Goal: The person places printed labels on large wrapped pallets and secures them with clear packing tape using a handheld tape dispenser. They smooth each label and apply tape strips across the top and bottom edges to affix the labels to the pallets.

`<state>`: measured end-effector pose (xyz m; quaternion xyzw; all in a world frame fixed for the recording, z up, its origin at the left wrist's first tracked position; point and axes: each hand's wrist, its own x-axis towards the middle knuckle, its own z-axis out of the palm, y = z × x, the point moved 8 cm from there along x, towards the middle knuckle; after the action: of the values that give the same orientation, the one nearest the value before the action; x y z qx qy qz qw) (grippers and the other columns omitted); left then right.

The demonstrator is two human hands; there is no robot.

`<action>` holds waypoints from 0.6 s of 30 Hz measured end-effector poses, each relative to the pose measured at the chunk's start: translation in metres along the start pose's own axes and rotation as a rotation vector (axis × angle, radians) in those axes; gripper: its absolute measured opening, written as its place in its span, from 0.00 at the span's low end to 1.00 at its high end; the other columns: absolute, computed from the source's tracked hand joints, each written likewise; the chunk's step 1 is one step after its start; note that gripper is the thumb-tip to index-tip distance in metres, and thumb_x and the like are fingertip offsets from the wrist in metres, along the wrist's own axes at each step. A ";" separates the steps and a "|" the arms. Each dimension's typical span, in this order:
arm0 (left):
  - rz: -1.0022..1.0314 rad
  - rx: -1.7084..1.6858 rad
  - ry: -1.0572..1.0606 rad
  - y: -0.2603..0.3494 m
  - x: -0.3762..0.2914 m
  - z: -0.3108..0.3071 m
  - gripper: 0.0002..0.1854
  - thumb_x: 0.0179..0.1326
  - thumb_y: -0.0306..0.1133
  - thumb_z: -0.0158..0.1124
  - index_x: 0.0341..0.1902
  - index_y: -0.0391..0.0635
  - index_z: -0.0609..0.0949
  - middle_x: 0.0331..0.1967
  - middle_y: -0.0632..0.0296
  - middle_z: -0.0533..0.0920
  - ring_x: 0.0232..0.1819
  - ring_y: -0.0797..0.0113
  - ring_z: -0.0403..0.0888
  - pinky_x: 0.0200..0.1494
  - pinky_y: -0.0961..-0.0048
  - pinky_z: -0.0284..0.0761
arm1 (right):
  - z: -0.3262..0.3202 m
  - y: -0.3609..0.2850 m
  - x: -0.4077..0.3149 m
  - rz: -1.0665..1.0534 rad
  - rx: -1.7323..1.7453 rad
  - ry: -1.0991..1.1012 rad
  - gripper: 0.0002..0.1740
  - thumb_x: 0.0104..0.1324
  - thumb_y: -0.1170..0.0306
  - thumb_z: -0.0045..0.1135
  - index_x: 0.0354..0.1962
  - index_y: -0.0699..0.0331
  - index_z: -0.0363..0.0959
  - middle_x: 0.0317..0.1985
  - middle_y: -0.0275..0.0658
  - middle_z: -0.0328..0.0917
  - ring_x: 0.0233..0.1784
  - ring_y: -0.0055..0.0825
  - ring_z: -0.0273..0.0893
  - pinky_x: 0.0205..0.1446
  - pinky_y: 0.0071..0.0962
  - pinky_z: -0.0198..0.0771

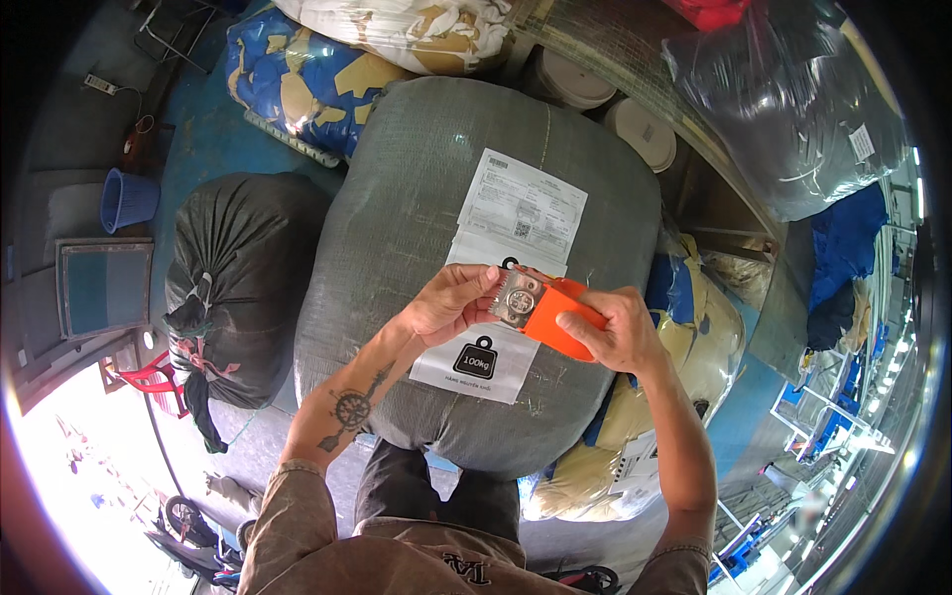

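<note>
Both hands hold up an orange tape dispenser [567, 316] with a metal plate and a toothed edge, above a big grey woven sack [387, 223]. My right hand [621, 327] grips its orange body, thumb on the near side. At the toothed end, my left hand [457, 301] has thumb and forefinger pinched together; whether tape lies between them cannot be told. Beneath the hands, a printed sheet [524, 201] and a sheet with a weight symbol [446, 372] lie on the sack. Another sheet between them is partly hidden by the hands.
A tied dark sack [238, 245] stands left. Plastic-wrapped bundles lie at the upper left [312, 82] and lower right [632, 476]. White lidded buckets [645, 134] stand under a wooden shelf [714, 126], with a grey wrapped bag [803, 111] above. A blue basket [130, 201] is far left.
</note>
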<state>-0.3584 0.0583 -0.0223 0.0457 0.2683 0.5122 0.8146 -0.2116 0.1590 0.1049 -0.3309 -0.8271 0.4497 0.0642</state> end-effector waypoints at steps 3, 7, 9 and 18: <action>0.042 0.049 -0.009 -0.002 0.004 0.000 0.21 0.75 0.40 0.61 0.60 0.33 0.82 0.50 0.54 0.87 0.50 0.66 0.88 0.56 0.65 0.88 | 0.000 0.006 0.000 0.014 0.018 -0.022 0.32 0.71 0.48 0.65 0.17 0.66 0.73 0.12 0.44 0.69 0.14 0.35 0.73 0.20 0.34 0.66; 0.037 -0.063 0.022 -0.006 0.008 0.003 0.19 0.77 0.38 0.60 0.57 0.33 0.82 0.48 0.53 0.88 0.47 0.66 0.89 0.52 0.66 0.89 | 0.001 0.010 0.000 0.019 0.047 -0.023 0.32 0.71 0.47 0.65 0.17 0.65 0.73 0.11 0.43 0.68 0.13 0.34 0.72 0.20 0.33 0.66; 0.028 -0.237 0.015 -0.005 0.006 0.006 0.17 0.77 0.37 0.60 0.52 0.31 0.83 0.44 0.53 0.88 0.44 0.68 0.90 0.48 0.71 0.91 | 0.001 0.010 0.000 0.009 0.032 -0.022 0.32 0.70 0.47 0.65 0.17 0.65 0.74 0.11 0.43 0.69 0.13 0.34 0.72 0.20 0.33 0.66; 0.008 0.325 0.320 0.016 0.034 -0.046 0.16 0.71 0.30 0.65 0.54 0.29 0.84 0.47 0.48 0.88 0.44 0.64 0.90 0.50 0.67 0.89 | 0.002 0.027 0.018 0.066 -0.099 -0.054 0.30 0.70 0.46 0.64 0.25 0.67 0.80 0.15 0.45 0.74 0.18 0.35 0.79 0.25 0.34 0.69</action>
<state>-0.3826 0.0859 -0.0694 0.0953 0.4728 0.4662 0.7416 -0.2128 0.1787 0.0792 -0.3486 -0.8383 0.4190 0.0105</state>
